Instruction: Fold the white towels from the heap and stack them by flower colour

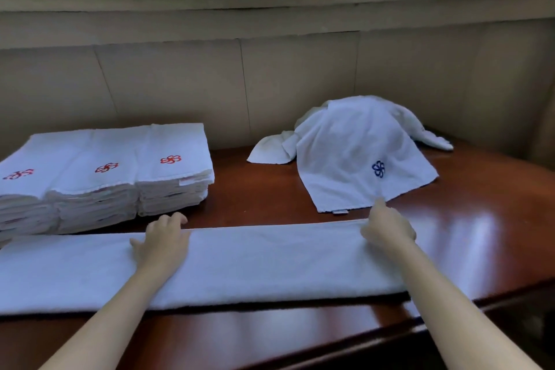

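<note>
A white towel (255,264), folded into a long strip, lies across the table in front of me. My left hand (163,242) rests on its far edge at the left, fingers curling over the edge. My right hand (387,228) holds the far edge at the right, fingers bent, with one finger pointing towards the heap. The heap of loose white towels (354,144) sits at the back right; its top towel shows a blue flower (378,169). At the back left stand three stacks of folded towels (105,177), each topped by a red flower.
The dark red wooden table (480,219) runs up to a tiled wall under a window sill. Its front edge curves away at the right. Bare wood shows between the stacks and the heap and to the right of the strip.
</note>
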Demonstrator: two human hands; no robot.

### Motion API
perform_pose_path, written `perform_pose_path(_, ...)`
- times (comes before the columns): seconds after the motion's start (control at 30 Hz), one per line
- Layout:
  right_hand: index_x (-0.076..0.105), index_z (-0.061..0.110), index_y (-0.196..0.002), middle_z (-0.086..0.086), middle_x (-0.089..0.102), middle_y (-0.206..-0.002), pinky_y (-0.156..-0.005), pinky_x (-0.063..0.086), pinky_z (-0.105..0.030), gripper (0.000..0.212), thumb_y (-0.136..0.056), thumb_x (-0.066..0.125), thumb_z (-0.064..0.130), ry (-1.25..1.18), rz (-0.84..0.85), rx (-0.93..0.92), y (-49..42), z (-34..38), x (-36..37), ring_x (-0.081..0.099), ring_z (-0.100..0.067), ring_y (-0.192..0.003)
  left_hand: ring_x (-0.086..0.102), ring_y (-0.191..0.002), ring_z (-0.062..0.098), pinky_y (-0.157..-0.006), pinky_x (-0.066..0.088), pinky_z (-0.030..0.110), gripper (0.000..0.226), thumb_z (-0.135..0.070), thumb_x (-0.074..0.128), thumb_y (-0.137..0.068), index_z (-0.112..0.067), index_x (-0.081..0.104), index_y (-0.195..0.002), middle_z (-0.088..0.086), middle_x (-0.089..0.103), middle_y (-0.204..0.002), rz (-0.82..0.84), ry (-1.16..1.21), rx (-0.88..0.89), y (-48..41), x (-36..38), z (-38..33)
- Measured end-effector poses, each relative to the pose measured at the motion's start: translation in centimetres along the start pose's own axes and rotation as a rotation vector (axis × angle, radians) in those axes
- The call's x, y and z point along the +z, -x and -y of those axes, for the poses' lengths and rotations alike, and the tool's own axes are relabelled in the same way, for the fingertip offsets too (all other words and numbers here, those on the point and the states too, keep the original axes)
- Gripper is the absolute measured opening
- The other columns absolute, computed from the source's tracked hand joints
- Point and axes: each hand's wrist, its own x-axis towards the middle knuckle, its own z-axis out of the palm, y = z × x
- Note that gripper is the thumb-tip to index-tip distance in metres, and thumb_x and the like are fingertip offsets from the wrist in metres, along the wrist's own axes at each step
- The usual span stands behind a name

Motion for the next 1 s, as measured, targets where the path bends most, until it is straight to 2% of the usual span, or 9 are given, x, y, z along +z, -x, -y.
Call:
perform_pose_path(0.07, 0.034, 0.014, -0.133, -0.013, 0.041, -0.131, -0.094, 0.038, -0.040, 0.046, -0.089, 0.046, 0.010, 0.209, -0.178, -0.084, 1.7, 1.6, 1.1, 0.043, -0.033, -0.119, 0.044, -0.124, 0.020, -0.102, 0.033, 0.042, 0.031, -0.028, 0.034, -0.100, -0.028, 0.050, -0.127, -0.002, 0.052, -0.132, 0.062, 0.011, 0.108, 0.7, 0.2, -0.5)
perform_pose_path(0.13, 0.044, 0.018, -0.128, -0.009, 0.039, -0.135, -0.108, 0.024, -0.047, 0.039, -0.090, 0.047, 0.016, 0.265, -0.282, -0.319, 3.5, 4.1, 3.1, 0.033, -0.032, -0.130, 0.023, -0.143, 0.020, -0.113, 0.019, 0.043, 0.047, -0.042, 0.026, -0.101, -0.026, 0.033, -0.145, 0.001, 0.030, -0.154, 0.246, 0.003, 0.152, 1.7, 0.5, -1.2)
perform_pose_path(0.23, 0.032, 0.022, -0.143, -0.003, 0.021, -0.155, -0.113, 0.007, -0.054, 0.052, -0.097, 0.034, 0.046, 0.095, 0.026, -0.625, 6.3, 7.7, 7.0, 0.010, -0.028, -0.144, -0.005, -0.148, 0.015, -0.117, 0.001, 0.045, 0.064, -0.057, 0.018, -0.098, -0.027, 0.005, -0.153, -0.001, -0.004, -0.161, 0.379, -0.057, 0.155, 2.9, 0.4, -1.2)
perform_pose_path(0.33, 0.012, 0.031, -0.152, 0.003, 0.002, -0.161, -0.113, -0.005, -0.058, 0.065, -0.095, 0.018, 0.062, 0.123, 0.200, -0.649, 6.4, 8.9, 8.2, -0.004, -0.024, -0.148, -0.007, -0.148, 0.014, -0.117, -0.001, 0.044, 0.067, -0.061, 0.017, -0.096, -0.030, 0.000, -0.153, -0.004, -0.010, -0.160, 0.415, -0.056, 0.109, 4.4, -0.1, 0.6)
perform_pose_path(0.53, 0.013, 0.037, -0.151, 0.009, 0.001, -0.161, -0.116, -0.003, -0.053, 0.056, -0.098, 0.018, 0.056, 0.156, 0.217, -0.664, 4.9, 9.1, 7.1, -0.003, -0.018, -0.148, -0.003, -0.148, 0.021, -0.116, 0.001, 0.050, 0.075, -0.066, 0.017, -0.093, -0.023, 0.005, -0.154, -0.001, -0.006, -0.161, 0.281, -0.047, -0.408, 5.5, -3.8, 13.2)
perform_pose_path(0.67, 0.013, 0.029, -0.151, -0.001, 0.001, -0.161, -0.114, 0.002, -0.061, 0.053, -0.099, 0.022, 0.032, 0.311, 0.150, -0.565, 6.0, 11.8, 7.4, -0.002, -0.029, -0.147, 0.004, -0.145, 0.032, -0.116, 0.003, 0.053, 0.077, -0.056, 0.028, -0.095, -0.007, 0.015, -0.152, 0.014, 0.006, -0.159, 0.254, -0.137, -0.816, 5.1, -7.6, 20.3)
perform_pose_path(0.73, 0.016, 0.023, -0.150, -0.007, 0.002, -0.160, -0.113, 0.004, -0.062, 0.056, -0.096, 0.030, 0.020, 0.348, 0.074, -0.644, 7.8, 15.7, 8.1, -0.001, -0.035, -0.146, 0.011, -0.144, 0.030, -0.115, 0.012, 0.048, 0.065, -0.044, 0.032, -0.097, -0.006, 0.023, -0.149, 0.015, 0.013, -0.157, 0.186, -0.228, -0.725, 4.0, -8.0, 19.6)
perform_pose_path(0.87, 0.015, 0.026, -0.152, -0.004, 0.003, -0.161, -0.116, 0.003, -0.052, 0.053, -0.101, 0.023, 0.040, 0.228, 0.137, -0.955, 12.6, 22.9, 11.0, 0.000, -0.027, -0.147, 0.006, -0.147, 0.020, -0.117, 0.011, 0.040, 0.053, -0.037, 0.026, -0.103, -0.020, 0.018, -0.152, 0.005, 0.007, -0.161, 0.251, 0.056, -0.019, 2.0, -4.9, 12.1)
perform_pose_path(1.0, 0.012, 0.034, -0.151, 0.003, 0.000, -0.161, -0.118, -0.001, -0.047, 0.055, -0.099, 0.018, 0.051, 0.149, 0.229, -0.957, 13.2, 23.9, 13.5, -0.003, -0.020, -0.148, -0.003, -0.148, 0.015, -0.117, 0.001, 0.046, 0.059, -0.052, 0.018, -0.099, -0.031, 0.004, -0.153, -0.001, -0.006, -0.161, 0.393, -0.036, -0.008, 0.7, -2.1, 12.6)
